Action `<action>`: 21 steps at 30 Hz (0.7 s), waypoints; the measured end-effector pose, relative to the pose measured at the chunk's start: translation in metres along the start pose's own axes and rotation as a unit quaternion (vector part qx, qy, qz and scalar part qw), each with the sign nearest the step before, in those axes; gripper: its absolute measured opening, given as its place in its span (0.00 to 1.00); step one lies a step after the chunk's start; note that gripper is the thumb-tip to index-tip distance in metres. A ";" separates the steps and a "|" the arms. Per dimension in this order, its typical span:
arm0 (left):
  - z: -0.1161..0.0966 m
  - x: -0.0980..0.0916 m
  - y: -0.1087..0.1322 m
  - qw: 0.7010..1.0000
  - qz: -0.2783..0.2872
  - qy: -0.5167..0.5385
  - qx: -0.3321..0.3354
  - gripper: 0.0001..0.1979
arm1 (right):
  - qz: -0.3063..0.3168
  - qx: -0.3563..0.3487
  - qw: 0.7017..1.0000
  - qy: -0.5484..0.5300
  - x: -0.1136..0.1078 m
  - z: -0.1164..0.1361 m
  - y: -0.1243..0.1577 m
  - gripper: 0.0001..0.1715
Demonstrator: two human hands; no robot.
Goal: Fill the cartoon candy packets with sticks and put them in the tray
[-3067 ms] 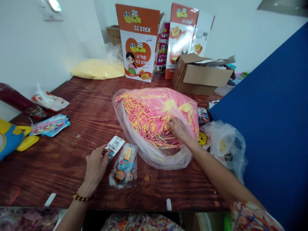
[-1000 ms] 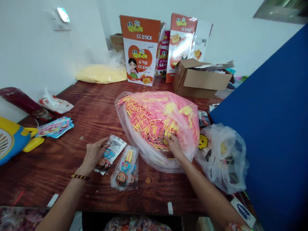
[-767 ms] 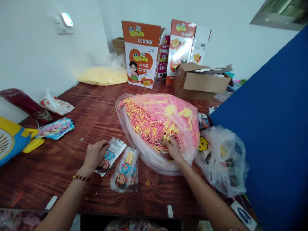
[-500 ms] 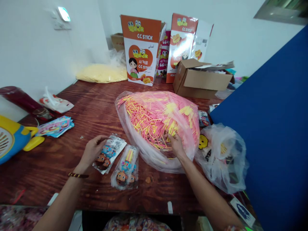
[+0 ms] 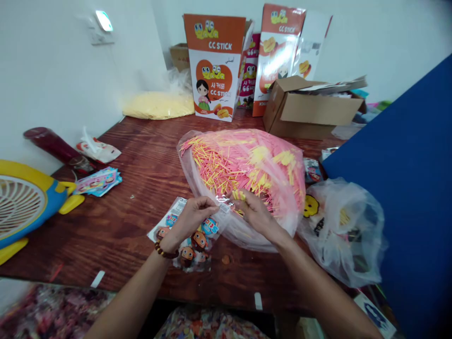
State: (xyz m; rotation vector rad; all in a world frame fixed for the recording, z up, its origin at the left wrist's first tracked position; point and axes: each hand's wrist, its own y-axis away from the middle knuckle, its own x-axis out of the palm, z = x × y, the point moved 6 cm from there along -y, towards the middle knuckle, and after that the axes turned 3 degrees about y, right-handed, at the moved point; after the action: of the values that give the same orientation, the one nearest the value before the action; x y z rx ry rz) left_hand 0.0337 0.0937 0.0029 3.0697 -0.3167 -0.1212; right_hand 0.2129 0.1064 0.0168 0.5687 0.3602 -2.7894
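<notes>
My left hand (image 5: 190,217) pinches the top edge of a clear printed pouch (image 5: 211,226), which hangs tilted over the other pouches. My right hand (image 5: 254,213) is closed on a small bunch of yellow sticks (image 5: 238,195), their ends showing at the fingertips, close to the pouch's top. Behind the hands lies a large clear plastic bag (image 5: 189,176), its mouth toward me, full of thin pink and yellow sticks (image 5: 219,165). More printed pouches (image 5: 187,255) with cartoon faces lie on the table beneath my left forearm and hand.
A blue and yellow fan (image 5: 31,202), flat printed packs (image 5: 99,181) and a tissue pack (image 5: 100,149) stand at left. Cartons (image 5: 215,66) and an open cardboard box (image 5: 318,110) line the back. A white plastic bag (image 5: 348,230) and a blue panel (image 5: 395,155) are at right.
My left hand has moved right and lifted a pouch toward the right hand. My right hand has drawn back from the stick pile with yellow sticks. The view has shifted left.
</notes>
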 end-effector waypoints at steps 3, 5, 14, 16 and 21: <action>0.000 0.004 0.002 0.999 0.024 -0.023 -0.001 0.12 | 0.036 -0.076 0.990 0.117 0.010 0.013 -0.001 0.07; 0.001 0.005 0.004 0.998 0.037 -0.045 0.001 0.13 | 0.048 -0.105 0.980 0.162 0.014 0.014 0.000 0.08; 0.003 0.009 0.016 0.992 0.025 -0.093 0.083 0.15 | -0.104 0.038 0.986 -0.127 -0.015 0.021 0.001 0.10; 0.003 0.010 0.017 0.989 0.019 -0.102 0.105 0.14 | -0.177 0.048 0.956 -0.230 -0.020 0.028 0.002 0.11; 0.000 0.015 0.017 0.989 -0.002 -0.094 0.111 0.15 | -0.211 0.035 0.924 -0.317 -0.004 0.043 -0.001 0.10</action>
State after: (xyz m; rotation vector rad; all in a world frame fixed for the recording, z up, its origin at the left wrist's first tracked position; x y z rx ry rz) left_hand 0.0448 0.0738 0.0029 3.2859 -0.3547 -0.4038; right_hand 0.2013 0.0959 0.0568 -0.4721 0.2580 -3.1880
